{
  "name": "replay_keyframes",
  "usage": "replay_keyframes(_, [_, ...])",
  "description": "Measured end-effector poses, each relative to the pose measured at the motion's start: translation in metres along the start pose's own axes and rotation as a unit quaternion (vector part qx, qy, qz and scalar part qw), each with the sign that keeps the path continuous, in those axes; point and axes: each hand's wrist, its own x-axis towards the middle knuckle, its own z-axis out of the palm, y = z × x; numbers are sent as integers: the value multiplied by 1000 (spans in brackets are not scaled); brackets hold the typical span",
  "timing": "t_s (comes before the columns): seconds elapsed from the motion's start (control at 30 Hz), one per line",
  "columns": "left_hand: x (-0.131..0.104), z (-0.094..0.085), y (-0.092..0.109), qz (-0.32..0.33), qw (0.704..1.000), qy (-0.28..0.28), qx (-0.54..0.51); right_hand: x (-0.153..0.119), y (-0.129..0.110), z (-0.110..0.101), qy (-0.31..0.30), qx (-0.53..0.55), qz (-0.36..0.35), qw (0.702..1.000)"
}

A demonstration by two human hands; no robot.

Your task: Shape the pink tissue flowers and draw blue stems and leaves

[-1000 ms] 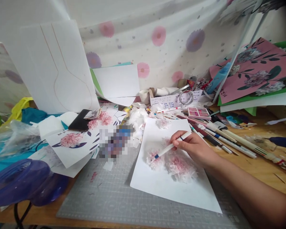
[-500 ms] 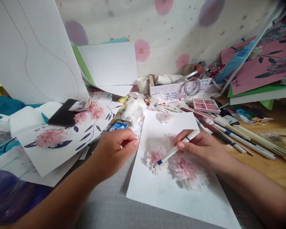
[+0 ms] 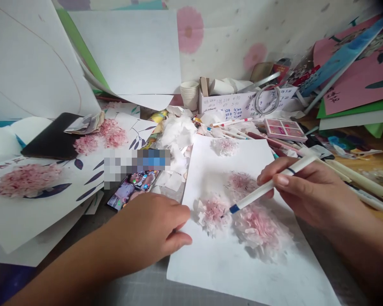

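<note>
My right hand (image 3: 300,182) grips a slim white marker pen (image 3: 264,191) with a blue collar. Its tip points down and left, at the edge of a pink-and-white crumpled paper flower (image 3: 212,214). Whether the tip touches is hard to tell. Dark specks show on this flower and on a smaller pink one (image 3: 241,182). A larger flower (image 3: 263,229) lies below the pen and a pale one (image 3: 225,146) near the top of the white sheet (image 3: 207,263). My left hand (image 3: 159,229) is at the sheet's left edge, thumb apart from its curled fingers, nothing visible in it.
A phone (image 3: 134,187) with a lit screen lies beyond my left hand. Finished-looking flower art (image 3: 111,182) and a black folder (image 3: 47,136) lie left. Crumpled white tissue (image 3: 177,134), paper cups (image 3: 189,95), a pink palette (image 3: 285,128) and several pens crowd the back and right.
The view has shifted closer and lower. My left thumb has parted from the index finger. The marker pen stays in my right hand by the left flower, where more dark specks show.
</note>
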Motion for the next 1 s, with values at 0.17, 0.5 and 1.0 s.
replay_keyframes(0.17, [2,7,1,3,997,-66,40,-4,-3,5,-78,-34,10,996])
replay_keyframes(0.5, [3,1,5,-18,995,-98,18,-5,-9,8,-80,-64,-11,995])
replay_keyframes(1.0, [4,-3,7,-26,995,-94,6,-4,-4,9,-56,-56,-16,997])
